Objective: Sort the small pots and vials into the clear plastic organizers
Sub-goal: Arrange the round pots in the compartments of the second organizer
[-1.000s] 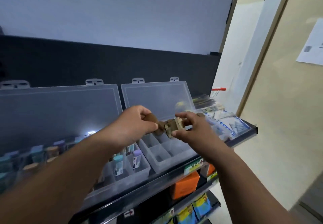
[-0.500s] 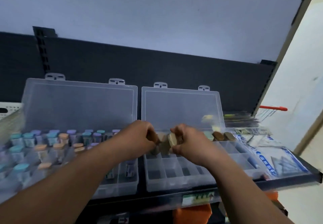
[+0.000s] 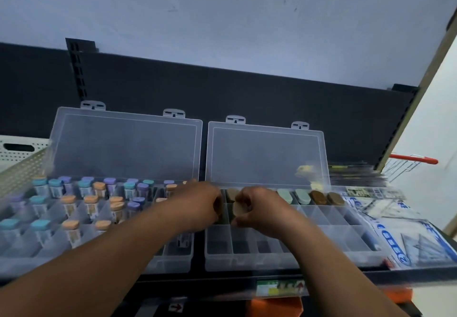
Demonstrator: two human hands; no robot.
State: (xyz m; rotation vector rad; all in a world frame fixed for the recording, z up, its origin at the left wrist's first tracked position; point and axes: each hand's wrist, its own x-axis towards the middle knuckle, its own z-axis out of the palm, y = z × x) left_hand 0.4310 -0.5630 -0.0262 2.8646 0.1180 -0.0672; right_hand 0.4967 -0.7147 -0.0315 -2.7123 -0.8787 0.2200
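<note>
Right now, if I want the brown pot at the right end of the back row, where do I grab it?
Probably pinch its rounded top, coming straight down from above. The end pot sits deep in its compartment in the right organizer, only its top showing above the walls, with a second brown pot close on its left.

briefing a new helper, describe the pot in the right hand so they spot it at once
Look at the right organizer, the emptier of the two. Near its back-left corner the right hand pinches a pot. It is pale beige, unlike the green pots and brown pots in the back row.
</note>
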